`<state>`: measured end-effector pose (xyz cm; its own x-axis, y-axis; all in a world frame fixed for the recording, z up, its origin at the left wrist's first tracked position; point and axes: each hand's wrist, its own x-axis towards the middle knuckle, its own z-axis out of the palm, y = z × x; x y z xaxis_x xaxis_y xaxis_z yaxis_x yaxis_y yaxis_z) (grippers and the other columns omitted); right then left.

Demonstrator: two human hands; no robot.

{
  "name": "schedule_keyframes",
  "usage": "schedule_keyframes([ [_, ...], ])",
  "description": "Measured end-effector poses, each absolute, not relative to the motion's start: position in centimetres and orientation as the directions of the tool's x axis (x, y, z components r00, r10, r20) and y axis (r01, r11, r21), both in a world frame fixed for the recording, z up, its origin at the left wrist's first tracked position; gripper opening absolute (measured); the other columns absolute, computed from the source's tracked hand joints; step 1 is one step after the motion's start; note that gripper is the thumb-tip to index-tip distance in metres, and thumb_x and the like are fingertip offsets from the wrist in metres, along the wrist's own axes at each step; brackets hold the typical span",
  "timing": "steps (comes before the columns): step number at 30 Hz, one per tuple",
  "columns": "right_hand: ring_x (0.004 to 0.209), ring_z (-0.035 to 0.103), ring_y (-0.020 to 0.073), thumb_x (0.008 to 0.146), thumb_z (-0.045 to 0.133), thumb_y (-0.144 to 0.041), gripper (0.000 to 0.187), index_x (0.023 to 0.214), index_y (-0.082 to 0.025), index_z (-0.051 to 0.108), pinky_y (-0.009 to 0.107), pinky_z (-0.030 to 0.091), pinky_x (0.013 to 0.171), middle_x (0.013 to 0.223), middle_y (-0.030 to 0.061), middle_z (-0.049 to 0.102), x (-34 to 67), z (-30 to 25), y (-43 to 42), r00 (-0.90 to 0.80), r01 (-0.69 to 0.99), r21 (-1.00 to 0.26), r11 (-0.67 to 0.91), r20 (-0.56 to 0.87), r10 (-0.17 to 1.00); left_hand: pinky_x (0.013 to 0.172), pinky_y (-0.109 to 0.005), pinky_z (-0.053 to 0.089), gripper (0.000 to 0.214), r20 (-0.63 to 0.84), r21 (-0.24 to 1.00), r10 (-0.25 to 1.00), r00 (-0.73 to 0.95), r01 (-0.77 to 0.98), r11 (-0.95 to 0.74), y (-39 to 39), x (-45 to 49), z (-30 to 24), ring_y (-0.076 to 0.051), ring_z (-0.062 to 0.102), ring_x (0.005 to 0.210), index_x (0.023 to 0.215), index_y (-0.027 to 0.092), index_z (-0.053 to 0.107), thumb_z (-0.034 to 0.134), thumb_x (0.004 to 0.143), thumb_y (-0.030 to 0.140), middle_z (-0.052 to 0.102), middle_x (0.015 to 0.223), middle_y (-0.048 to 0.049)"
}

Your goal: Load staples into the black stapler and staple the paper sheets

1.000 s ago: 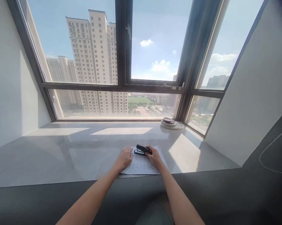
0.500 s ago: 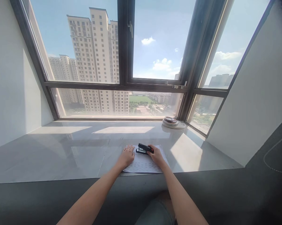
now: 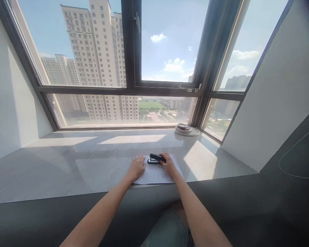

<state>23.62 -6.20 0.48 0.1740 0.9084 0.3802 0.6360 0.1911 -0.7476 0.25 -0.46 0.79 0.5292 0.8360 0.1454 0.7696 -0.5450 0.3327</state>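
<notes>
A black stapler (image 3: 156, 158) lies across the upper part of some printed paper sheets (image 3: 156, 176), its jaw end pointing left. My right hand (image 3: 168, 165) is wrapped round the stapler's right end. Flat on the left edge of the paper rests my left hand (image 3: 138, 166), fingers stretched out and pointing away from me. A small gap separates its fingertips from the stapler's jaw. The sheets lie near the front edge of the grey window sill (image 3: 92, 175).
At the back right corner of the sill stands a stack of round plate-like discs (image 3: 186, 129). Behind the sill rises a dark-framed window (image 3: 118, 92). The sill's front edge drops off just below my wrists, above my knee (image 3: 168, 228).
The whole view has shifted slightly, so everything sits a little higher and further left. The stapler lies flatter on the paper, still in my right hand. My left hand stays on the paper.
</notes>
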Motion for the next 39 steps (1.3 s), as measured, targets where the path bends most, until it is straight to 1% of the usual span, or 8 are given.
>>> schedule_keyframes([
  [2, 0.122, 0.054, 0.0282, 0.083, 0.058, -0.017, 0.047, 0.128, -0.023, 0.069, 0.043, 0.040, 0.112, 0.125, 0.0105, 0.062, 23.6, 0.1, -5.9, 0.207, 0.647, -0.743, 0.170, 0.386, 0.899, 0.129, -0.048, 0.020, 0.057, 0.132, 0.320, 0.840, 0.527, 0.779, -0.539, -0.5, 0.4, 1.0, -0.029, 0.029, 0.157, 0.156, 0.016, 0.045, 0.035, 0.102, 0.029, 0.038, 0.167, -0.0104],
  [4, 0.122, 0.052, 0.0287, 0.084, 0.057, -0.016, 0.049, 0.132, -0.024, 0.068, 0.044, 0.040, 0.113, 0.123, 0.0103, 0.061, 23.6, -0.3, -5.8, 0.221, 0.655, -0.739, 0.158, 0.386, 0.896, 0.129, -0.048, 0.019, 0.058, 0.113, 0.297, 0.839, 0.533, 0.788, -0.540, -0.5, 0.4, 1.1, -0.029, 0.027, 0.157, 0.158, 0.015, 0.043, 0.034, 0.102, 0.029, 0.036, 0.168, -0.0109],
  [10, 0.122, 0.056, 0.0265, 0.084, 0.054, -0.010, 0.050, 0.130, -0.024, 0.066, 0.042, 0.042, 0.112, 0.124, 0.0090, 0.063, 23.5, -0.3, -5.6, 0.203, 0.656, -0.734, 0.174, 0.394, 0.896, 0.129, -0.054, 0.015, 0.065, 0.016, 0.192, 0.809, 0.588, 0.792, -0.579, 0.0, 0.4, 0.8, -0.032, 0.015, 0.160, 0.164, 0.012, 0.031, 0.026, 0.106, 0.043, 0.020, 0.172, -0.0130],
  [16, 0.122, 0.060, 0.0276, 0.082, 0.056, -0.008, 0.050, 0.128, -0.024, 0.066, 0.046, 0.045, 0.111, 0.124, 0.0094, 0.067, 23.2, 0.1, -5.7, 0.205, 0.657, -0.733, 0.177, 0.400, 0.893, 0.127, -0.056, 0.018, 0.063, 0.077, 0.185, 0.806, 0.587, 0.786, -0.590, 0.6, 0.3, 0.1, -0.034, 0.021, 0.159, 0.161, 0.016, 0.038, 0.030, 0.105, 0.044, 0.028, 0.170, -0.0155],
  [20, 0.127, 0.058, 0.0277, 0.083, 0.057, -0.008, 0.054, 0.134, -0.024, 0.063, 0.045, 0.044, 0.113, 0.129, 0.0100, 0.065, 23.2, 0.2, -5.8, 0.214, 0.658, -0.732, 0.178, 0.409, 0.887, 0.126, -0.055, 0.019, 0.062, 0.094, 0.175, 0.812, 0.576, 0.793, -0.583, 0.9, 0.3, 0.0, -0.034, 0.023, 0.158, 0.160, 0.018, 0.040, 0.032, 0.104, 0.044, 0.030, 0.169, -0.0153],
  [26, 0.129, 0.056, 0.0274, 0.080, 0.064, -0.010, 0.063, 0.141, -0.025, 0.058, 0.045, 0.043, 0.114, 0.136, 0.0097, 0.060, 23.3, 0.4, -6.0, 0.176, 0.662, -0.726, 0.188, 0.394, 0.902, 0.127, -0.054, 0.018, 0.064, 0.078, 0.211, 0.806, 0.587, 0.781, -0.588, 0.8, 0.1, 0.4, -0.033, 0.021, 0.159, 0.161, 0.018, 0.037, 0.030, 0.105, 0.046, 0.029, 0.170, -0.0144],
  [29, 0.130, 0.054, 0.0277, 0.079, 0.066, -0.011, 0.065, 0.142, -0.022, 0.056, 0.044, 0.042, 0.115, 0.137, 0.0113, 0.058, 23.5, 0.4, -5.9, 0.172, 0.664, -0.723, 0.191, 0.395, 0.902, 0.127, -0.054, 0.017, 0.063, 0.082, 0.216, 0.807, 0.585, 0.780, -0.588, 0.6, 0.2, 0.7, -0.033, 0.022, 0.159, 0.161, 0.017, 0.037, 0.032, 0.105, 0.044, 0.028, 0.170, -0.0137],
  [39, 0.118, 0.059, 0.0279, 0.079, 0.062, -0.012, 0.050, 0.127, -0.023, 0.062, 0.046, 0.046, 0.107, 0.123, 0.0093, 0.065, 23.5, 0.7, -6.7, 0.169, 0.667, -0.723, 0.179, 0.381, 0.909, 0.129, -0.050, 0.016, 0.061, 0.100, 0.307, 0.804, 0.586, 0.750, -0.586, 0.3, -0.2, 0.2, -0.031, 0.022, 0.159, 0.159, 0.013, 0.040, 0.035, 0.104, 0.041, 0.031, 0.170, -0.0137],
])
